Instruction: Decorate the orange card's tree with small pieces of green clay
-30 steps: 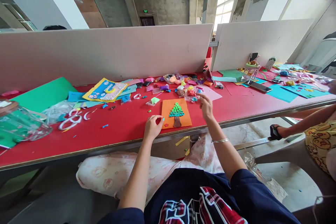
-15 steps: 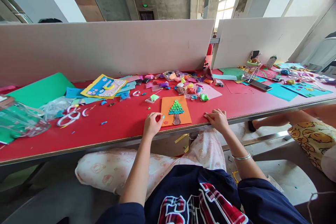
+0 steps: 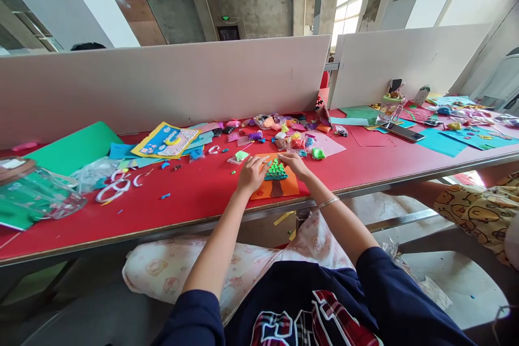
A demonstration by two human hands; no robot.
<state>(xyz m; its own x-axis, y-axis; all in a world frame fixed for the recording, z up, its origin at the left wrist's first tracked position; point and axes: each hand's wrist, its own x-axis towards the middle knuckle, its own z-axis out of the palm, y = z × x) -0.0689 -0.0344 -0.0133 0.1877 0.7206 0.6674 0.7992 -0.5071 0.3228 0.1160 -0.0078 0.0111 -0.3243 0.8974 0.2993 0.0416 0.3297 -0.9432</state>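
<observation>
An orange card lies near the table's front edge, bearing a tree made of green and teal clay pieces above a brown clay trunk. My left hand is over the card's left side, its fingers bent together beside the tree. From the right, my right hand reaches over the card's upper right, with closed fingertips by the treetop. Anything small between the fingertips of either hand is too hidden to make out. Behind my left hand is a light green clay lump on its wrapper.
Several bagged clay lumps are heaped behind the card. White-handled scissors and a clear jar lie left on the red table. A phone rests to the right. A white partition stands behind. Another person's patterned clothing shows at right.
My right hand has moved left from the table edge to the treetop. My left hand has shifted up and right over the card. The view has tilted slightly.
</observation>
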